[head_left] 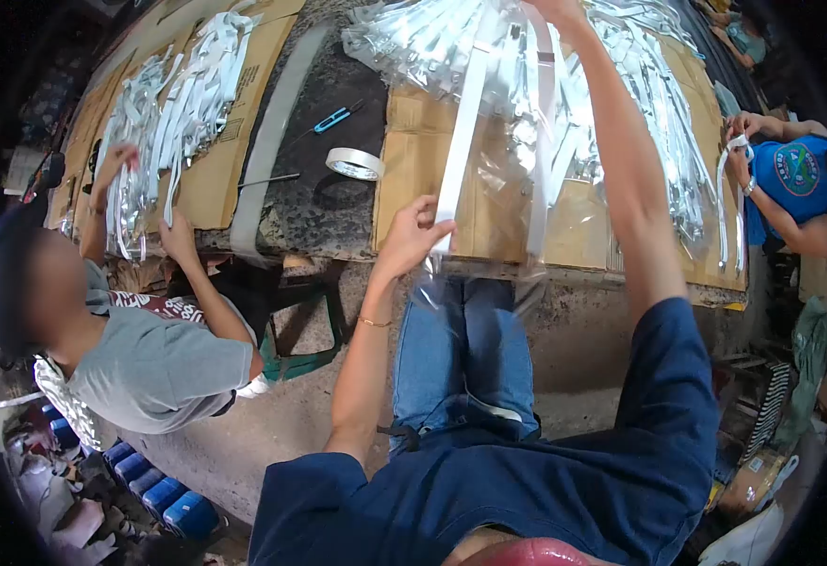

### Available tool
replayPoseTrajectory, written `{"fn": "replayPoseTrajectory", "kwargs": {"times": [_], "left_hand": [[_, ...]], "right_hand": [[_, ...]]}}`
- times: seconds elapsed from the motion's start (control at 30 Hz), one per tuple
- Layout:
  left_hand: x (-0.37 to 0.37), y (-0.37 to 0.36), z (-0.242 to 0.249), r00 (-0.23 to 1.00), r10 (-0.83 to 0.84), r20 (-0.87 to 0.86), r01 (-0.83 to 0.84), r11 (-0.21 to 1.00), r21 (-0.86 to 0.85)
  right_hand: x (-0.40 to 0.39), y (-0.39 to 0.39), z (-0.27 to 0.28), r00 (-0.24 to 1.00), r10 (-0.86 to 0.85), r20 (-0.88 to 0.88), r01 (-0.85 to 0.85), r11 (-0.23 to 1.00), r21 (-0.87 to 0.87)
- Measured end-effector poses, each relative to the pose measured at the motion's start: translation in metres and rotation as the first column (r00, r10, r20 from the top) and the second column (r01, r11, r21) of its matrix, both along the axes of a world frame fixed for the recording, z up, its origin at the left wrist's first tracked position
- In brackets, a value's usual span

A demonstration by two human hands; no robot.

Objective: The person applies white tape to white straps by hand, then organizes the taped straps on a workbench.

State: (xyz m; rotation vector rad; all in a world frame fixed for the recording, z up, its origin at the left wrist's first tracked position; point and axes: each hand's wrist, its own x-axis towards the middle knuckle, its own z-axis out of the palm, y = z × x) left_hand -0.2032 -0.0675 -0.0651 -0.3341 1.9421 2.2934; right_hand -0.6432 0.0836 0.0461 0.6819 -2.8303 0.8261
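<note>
My left hand (413, 234) pinches the lower end of a long white strap (466, 123) near the table's front edge. That strap runs up and away over a clear plastic bag (503, 184). At the top of the view, my right hand (557, 9) is partly cut off by the frame, near the upper ends of the strap and of a second pale strap (538, 160); its fingers are hidden. Behind and around the straps lies a heap of plastic-wrapped white straps (423, 47) on brown cardboard (413, 141).
Left of the cardboard lie a tape roll (355, 163) and blue snips (331, 120). A person in grey (149, 349) handles straps at the left; a person in blue (795, 174) holds one at the right. Blue containers (190, 514) stand on the floor, lower left.
</note>
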Motion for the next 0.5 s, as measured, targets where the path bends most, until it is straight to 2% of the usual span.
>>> {"fn": "replayPoseTrajectory", "kwargs": {"times": [0.03,0.07,0.1,0.13,0.17,0.2,0.23,0.27,0.3,0.37,0.4,0.43,0.47,0.5], "left_hand": [[0.002,-0.001,0.001,1.0,0.006,0.002,-0.006,1.0,-0.002],[0.004,-0.002,0.004,0.995,0.084,0.053,-0.069,0.969,-0.239],[0.006,-0.005,0.009,0.982,0.168,0.085,-0.11,0.879,-0.464],[0.014,-0.006,0.022,0.987,0.146,-0.066,-0.137,0.562,-0.816],[0.011,-0.013,0.035,0.987,0.146,-0.068,-0.139,0.562,-0.815],[0.007,-0.022,0.048,0.967,0.119,-0.226,-0.255,0.389,-0.885],[0.004,-0.03,0.057,0.929,0.069,-0.365,-0.371,0.207,-0.905],[-0.008,-0.043,0.064,0.893,-0.043,-0.449,-0.441,0.129,-0.888],[-0.027,-0.061,0.064,0.844,-0.165,-0.511,-0.509,0.059,-0.859],[-0.06,-0.103,0.039,0.819,-0.382,-0.429,-0.449,0.039,-0.892],[-0.064,-0.106,0.044,0.82,-0.383,-0.425,-0.447,0.035,-0.894],[-0.067,-0.109,0.052,0.947,-0.304,-0.107,-0.097,0.047,-0.994],[-0.072,-0.112,0.061,0.945,-0.231,0.231,0.256,0.086,-0.963],[-0.074,-0.118,0.061,0.947,-0.228,0.227,0.252,0.083,-0.964]], "right_hand": [[-0.008,-0.007,-0.015,0.977,-0.125,-0.174,0.118,0.992,-0.054],[-0.038,-0.009,-0.041,0.977,-0.094,-0.192,0.122,0.983,0.137],[-0.062,-0.01,-0.065,0.977,-0.063,-0.206,0.129,0.938,0.322],[-0.04,-0.019,-0.076,0.942,-0.042,-0.333,0.12,0.969,0.216],[0.025,-0.037,-0.05,0.975,-0.055,-0.217,0.095,0.979,0.18],[0.084,-0.052,-0.059,0.831,0.046,-0.554,-0.04,0.999,0.023],[0.123,-0.063,-0.069,0.945,0.225,-0.237,-0.259,0.958,-0.122],[0.18,-0.072,-0.059,0.879,0.447,0.167,-0.385,0.871,-0.305],[0.2,-0.089,-0.083,0.784,0.619,0.046,-0.619,0.785,-0.008],[0.246,-0.104,-0.117,0.714,0.661,0.23,-0.689,0.722,0.06],[0.262,-0.105,-0.131,0.713,0.663,0.23,-0.69,0.722,0.055],[0.275,-0.107,-0.14,0.75,0.637,0.179,-0.65,0.759,0.019],[0.279,-0.11,-0.144,0.786,0.606,0.124,-0.609,0.793,-0.017],[0.283,-0.113,-0.14,0.785,0.608,0.118,-0.611,0.792,-0.017]]}}
